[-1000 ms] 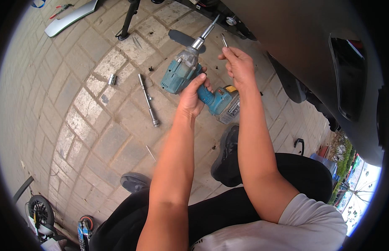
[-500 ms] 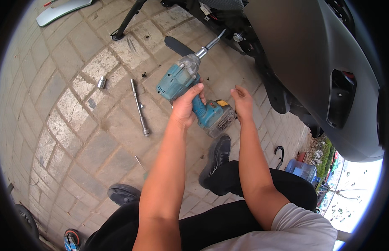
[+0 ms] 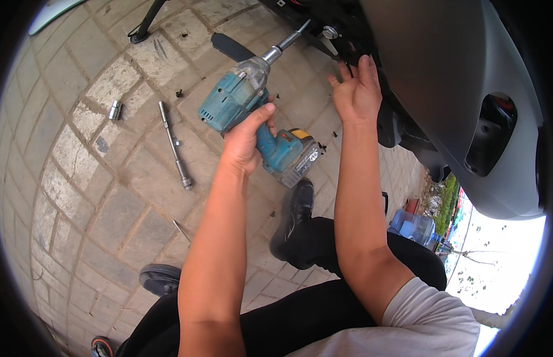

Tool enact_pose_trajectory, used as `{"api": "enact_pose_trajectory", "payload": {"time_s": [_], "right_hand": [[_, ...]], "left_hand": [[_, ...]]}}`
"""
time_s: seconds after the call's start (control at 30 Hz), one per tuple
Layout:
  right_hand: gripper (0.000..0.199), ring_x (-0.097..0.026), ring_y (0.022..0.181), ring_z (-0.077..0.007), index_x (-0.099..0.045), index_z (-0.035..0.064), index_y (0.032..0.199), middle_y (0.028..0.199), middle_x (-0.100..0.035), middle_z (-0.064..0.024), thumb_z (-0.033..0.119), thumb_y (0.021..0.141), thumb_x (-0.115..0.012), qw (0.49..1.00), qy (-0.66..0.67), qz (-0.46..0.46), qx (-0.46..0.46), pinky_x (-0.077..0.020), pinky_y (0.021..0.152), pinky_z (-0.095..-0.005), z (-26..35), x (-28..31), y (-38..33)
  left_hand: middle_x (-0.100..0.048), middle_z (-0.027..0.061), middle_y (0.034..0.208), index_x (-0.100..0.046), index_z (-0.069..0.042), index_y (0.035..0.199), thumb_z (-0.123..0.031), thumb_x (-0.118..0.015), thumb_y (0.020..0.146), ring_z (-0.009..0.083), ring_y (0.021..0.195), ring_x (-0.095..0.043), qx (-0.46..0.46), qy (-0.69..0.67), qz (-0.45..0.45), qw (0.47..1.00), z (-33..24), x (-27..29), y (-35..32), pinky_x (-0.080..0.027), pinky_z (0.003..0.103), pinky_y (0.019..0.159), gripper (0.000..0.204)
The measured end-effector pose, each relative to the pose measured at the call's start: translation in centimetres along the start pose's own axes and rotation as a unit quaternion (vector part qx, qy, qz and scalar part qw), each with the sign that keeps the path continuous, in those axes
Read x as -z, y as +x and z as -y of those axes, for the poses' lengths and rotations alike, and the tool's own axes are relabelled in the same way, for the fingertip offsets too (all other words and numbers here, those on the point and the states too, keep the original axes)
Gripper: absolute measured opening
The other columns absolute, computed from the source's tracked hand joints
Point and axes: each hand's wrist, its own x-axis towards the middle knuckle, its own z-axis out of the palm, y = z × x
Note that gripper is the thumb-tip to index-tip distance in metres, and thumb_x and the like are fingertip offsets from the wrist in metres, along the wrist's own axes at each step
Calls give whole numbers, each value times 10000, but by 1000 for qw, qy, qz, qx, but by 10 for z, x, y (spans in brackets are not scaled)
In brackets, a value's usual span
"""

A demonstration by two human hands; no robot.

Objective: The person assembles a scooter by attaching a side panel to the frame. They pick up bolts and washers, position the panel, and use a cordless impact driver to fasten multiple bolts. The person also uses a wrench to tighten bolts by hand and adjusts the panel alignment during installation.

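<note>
Since the earlier frame, the right hand (image 3: 358, 98) has been moving up from beside the power tool's battery to the dark underside of the grey vehicle (image 3: 437, 101), upper right of centre. Its fingers are spreading apart; whether the tips are touching the underside, I cannot tell. The left hand (image 3: 248, 140) is wrapping around the handle of the teal power tool (image 3: 229, 104), holding it left of centre in the frame. The tool's long metal bit (image 3: 293, 39) is pointing toward the top centre, near a silver bolt (image 3: 330, 33) on the vehicle. On the paving (image 3: 130, 172), a metal bar (image 3: 174, 143) is lying left of centre, a short socket (image 3: 115, 110) is resting farther left, and a thin rod (image 3: 182, 230) is lying lower down.
</note>
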Motion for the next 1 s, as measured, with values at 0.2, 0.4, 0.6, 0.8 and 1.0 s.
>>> {"api": "enact_pose_trajectory", "payload": {"time_s": [0.2, 0.4, 0.6, 0.8, 1.0], "right_hand": [[326, -448, 1290, -290, -503, 153, 1274, 1293, -563, -32, 238, 970, -583, 998, -46, 19, 37, -99, 1089, -639, 11, -3, -2], [307, -473, 1269, -284, -511, 152, 1261, 1286, -575, -21, 224, 970, -582, 998, -33, 32, 40, -113, 1087, -622, 6, 3, 3], [295, -533, 1171, -244, -531, 131, 1250, 1241, -599, -35, 233, 977, -574, 994, -41, 56, 79, -239, 1045, -526, -3, 12, 14], [285, -565, 1110, -226, -538, 124, 1249, 1211, -612, -33, 219, 982, -567, 991, -45, 67, 108, -290, 1019, -456, -7, 17, 19], [302, -583, 1084, -214, -526, 118, 1264, 1196, -620, -45, 222, 983, -567, 991, -48, 65, 111, -288, 1031, -450, -6, 16, 18]], "left_hand": [[-568, 39, 722, -591, -35, 1120, -179, -725, 832, 152, 643, -549, 4, 0, 6, 1000, 1, 1, 0, -469, 292, 626, 349], [-570, 37, 725, -583, -41, 1130, -188, -720, 842, 155, 649, -554, 11, -5, 23, 1000, 2, 3, 1, -474, 295, 635, 351], [-569, 33, 720, -586, -52, 1097, -199, -717, 849, 156, 651, -557, 24, -25, 32, 999, 1, 3, 1, -480, 303, 635, 317], [-569, 34, 717, -587, -47, 1120, -199, -717, 851, 155, 644, -554, 18, -15, 29, 999, -1, 4, 2, -481, 306, 634, 336], [-570, 34, 719, -584, -47, 1106, -196, -723, 848, 153, 645, -556, 14, -7, 21, 1000, 2, 2, 2, -486, 306, 639, 329]]}}
